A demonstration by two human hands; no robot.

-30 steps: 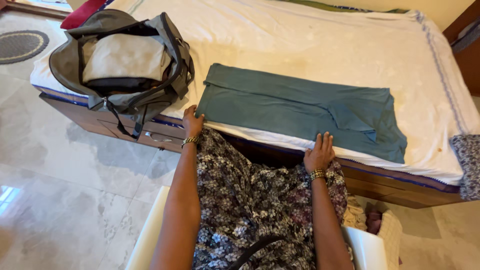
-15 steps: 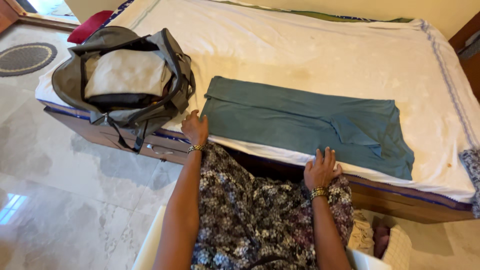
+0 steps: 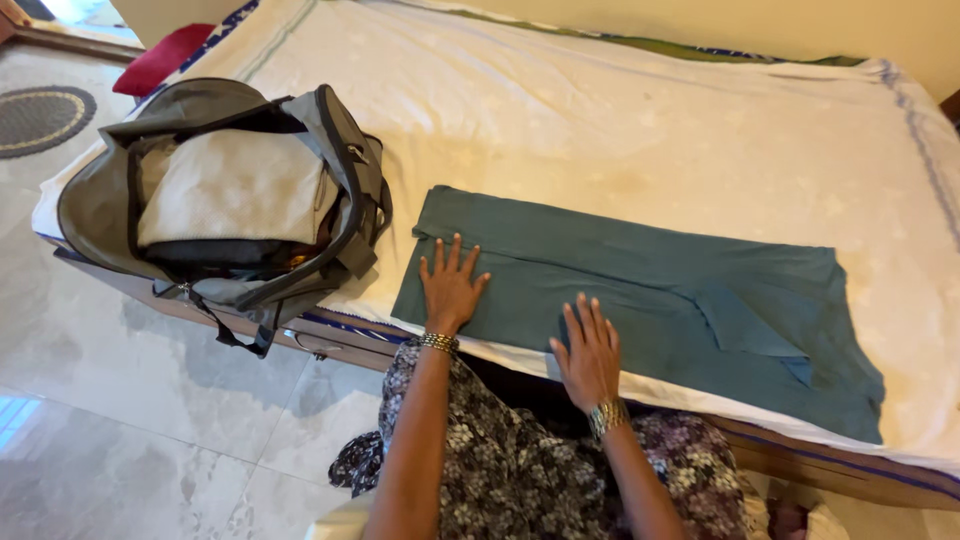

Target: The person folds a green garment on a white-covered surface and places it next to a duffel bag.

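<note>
A teal green garment point(image 3: 690, 300) lies folded flat in a long strip on the white bed sheet point(image 3: 620, 130). My left hand point(image 3: 450, 285) rests flat on its left end with fingers spread. Palm down, my right hand point(image 3: 588, 350) presses the garment's near edge a little to the right. Both wrists carry gold bangles. Neither hand grips anything.
An open grey duffel bag point(image 3: 350, 170) with folded beige cloth point(image 3: 235, 185) inside sits on the bed's left end, next to my left hand. A red pillow point(image 3: 160, 58) lies beyond it. The wooden bed frame edge point(image 3: 330, 340) and marble floor point(image 3: 150, 430) are below.
Both hands have moved from the garment's near edge up onto the cloth, now lying flat with fingers spread. The right hand has shifted left. The camera has leaned forward over the bed.
</note>
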